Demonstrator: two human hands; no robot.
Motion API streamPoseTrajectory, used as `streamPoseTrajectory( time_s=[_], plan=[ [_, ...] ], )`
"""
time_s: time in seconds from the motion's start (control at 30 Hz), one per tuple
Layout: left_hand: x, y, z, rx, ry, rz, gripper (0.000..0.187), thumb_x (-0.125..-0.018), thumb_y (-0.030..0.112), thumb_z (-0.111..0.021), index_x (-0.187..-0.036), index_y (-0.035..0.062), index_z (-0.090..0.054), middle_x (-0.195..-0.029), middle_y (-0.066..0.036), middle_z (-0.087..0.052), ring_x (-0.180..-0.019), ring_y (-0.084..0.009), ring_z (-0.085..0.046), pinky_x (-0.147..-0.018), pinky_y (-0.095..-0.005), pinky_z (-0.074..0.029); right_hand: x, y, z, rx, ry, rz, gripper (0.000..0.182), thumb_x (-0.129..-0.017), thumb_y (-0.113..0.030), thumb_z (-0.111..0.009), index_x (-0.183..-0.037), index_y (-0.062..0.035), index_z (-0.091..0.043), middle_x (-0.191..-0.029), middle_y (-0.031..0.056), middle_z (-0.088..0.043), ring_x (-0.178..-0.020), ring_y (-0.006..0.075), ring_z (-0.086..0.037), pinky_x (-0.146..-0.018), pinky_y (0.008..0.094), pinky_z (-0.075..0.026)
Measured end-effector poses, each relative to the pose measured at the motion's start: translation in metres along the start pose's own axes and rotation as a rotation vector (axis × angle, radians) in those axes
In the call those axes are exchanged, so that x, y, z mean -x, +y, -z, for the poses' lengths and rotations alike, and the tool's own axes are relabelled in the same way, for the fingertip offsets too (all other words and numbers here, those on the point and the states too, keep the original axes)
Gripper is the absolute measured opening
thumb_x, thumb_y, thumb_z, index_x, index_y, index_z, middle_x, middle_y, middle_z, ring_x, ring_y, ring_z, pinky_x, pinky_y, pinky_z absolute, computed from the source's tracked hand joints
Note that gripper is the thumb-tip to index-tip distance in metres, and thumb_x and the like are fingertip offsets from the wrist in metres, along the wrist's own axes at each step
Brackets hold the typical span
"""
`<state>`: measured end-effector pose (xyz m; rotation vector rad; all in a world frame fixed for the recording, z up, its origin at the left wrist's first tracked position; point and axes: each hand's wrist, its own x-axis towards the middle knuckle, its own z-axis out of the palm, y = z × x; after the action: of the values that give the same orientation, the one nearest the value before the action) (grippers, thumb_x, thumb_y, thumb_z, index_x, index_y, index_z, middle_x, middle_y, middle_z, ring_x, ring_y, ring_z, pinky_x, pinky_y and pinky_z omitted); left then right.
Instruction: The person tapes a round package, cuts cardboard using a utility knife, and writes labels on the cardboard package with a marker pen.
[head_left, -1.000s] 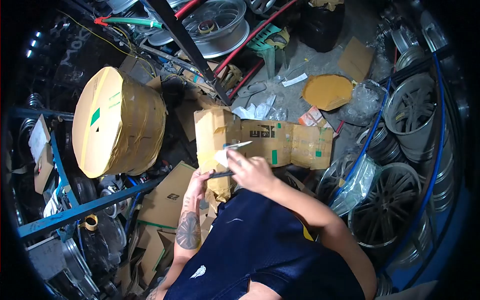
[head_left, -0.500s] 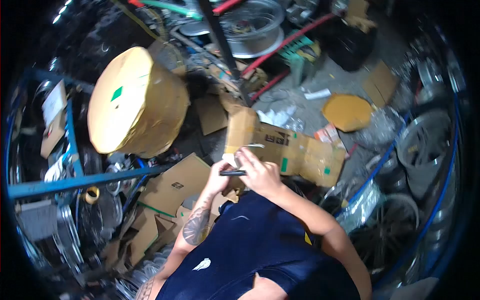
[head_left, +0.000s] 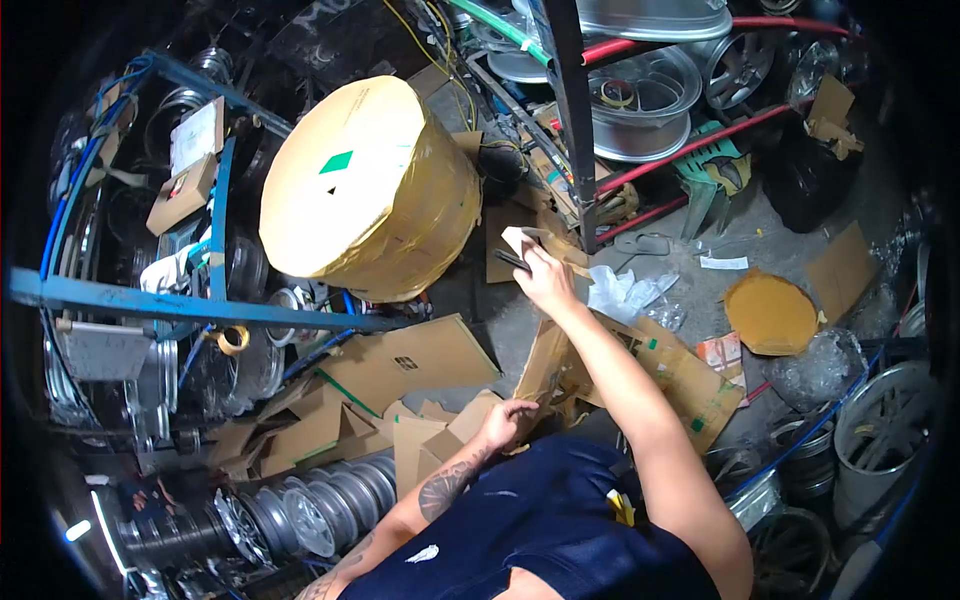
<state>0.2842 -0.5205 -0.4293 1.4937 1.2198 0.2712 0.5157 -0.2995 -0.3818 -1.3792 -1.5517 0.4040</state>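
A folded piece of brown cardboard (head_left: 690,385) with green tape patches lies in front of my body, partly covered by my right forearm. My left hand (head_left: 508,422) is closed at its near left edge, with thumb and index finger against the board. Farther forward, my right hand (head_left: 548,280) grips a slim black stick-like tool (head_left: 513,260); its exact kind is hard to make out. The fingers of that hand are right at a raised cardboard flap (head_left: 518,238). To the left stands a large round bundle (head_left: 400,210) wrapped in yellowish paper.
A blue metal rack (head_left: 180,310) with a tape roll (head_left: 233,340) is at left. Flat cardboard (head_left: 410,360) and several wheel rims (head_left: 320,515) lie below it. A dark post (head_left: 572,120), red bars and a round yellowish disc (head_left: 770,313) are ahead and right.
My hands have parted: the right reached forward with the black tool, while the left came down onto the cardboard edge. The view has shifted, so surroundings sit farther right.
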Motion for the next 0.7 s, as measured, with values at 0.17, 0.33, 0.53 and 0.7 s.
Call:
streamPoseTrajectory(
  time_s=[0.17,0.33,0.53,0.7],
  plan=[
    [0.017,-0.035,0.027,-0.042,-0.088,0.105,0.042,-0.097,-0.005,-0.044,-0.121,0.0095,-0.074,-0.111,-0.013,-0.077,-0.104,-0.0198,-0.071,-0.093,-0.0334,-0.054,-0.055,0.053,-0.088,0.079,-0.109,0.137,0.064,-0.079,-0.023,-0.077,-0.140,-0.0181,-0.059,-0.148,0.0031,-0.057,-0.092,0.0320,-0.073,-0.076,0.0429,-0.061],
    [0.016,-0.059,0.045,-0.006,-0.046,0.209,0.046,-0.090,-0.012,-0.048,-0.119,0.0105,-0.076,-0.115,-0.013,-0.076,-0.109,-0.0227,-0.071,-0.098,-0.0338,-0.053,-0.089,0.084,-0.149,0.069,-0.081,0.207,0.058,-0.078,-0.022,-0.079,-0.132,-0.0104,-0.061,-0.153,0.0045,-0.050,-0.091,0.0329,-0.073,-0.074,0.0439,-0.061],
    [0.029,-0.085,0.063,-0.030,-0.106,0.262,0.049,-0.086,-0.015,-0.045,-0.116,0.0082,-0.076,-0.114,-0.016,-0.075,-0.109,-0.0253,-0.072,-0.098,-0.0328,-0.053,-0.070,0.068,-0.196,0.043,-0.152,0.111,0.043,-0.083,-0.031,-0.076,-0.111,-0.0014,-0.064,-0.152,0.0114,-0.051,-0.080,0.0360,-0.072,-0.070,0.0464,-0.059],
    [0.023,-0.089,0.075,-0.023,-0.097,0.284,0.047,-0.088,-0.014,-0.045,-0.116,0.0081,-0.076,-0.115,-0.014,-0.076,-0.111,-0.0238,-0.072,-0.099,-0.0322,-0.052,-0.060,0.052,-0.202,0.037,-0.177,0.028,0.052,-0.087,-0.047,-0.072,-0.115,-0.0049,-0.064,-0.105,0.0221,-0.068,-0.082,0.0385,-0.072,-0.068,0.0468,-0.058]
  ],
)
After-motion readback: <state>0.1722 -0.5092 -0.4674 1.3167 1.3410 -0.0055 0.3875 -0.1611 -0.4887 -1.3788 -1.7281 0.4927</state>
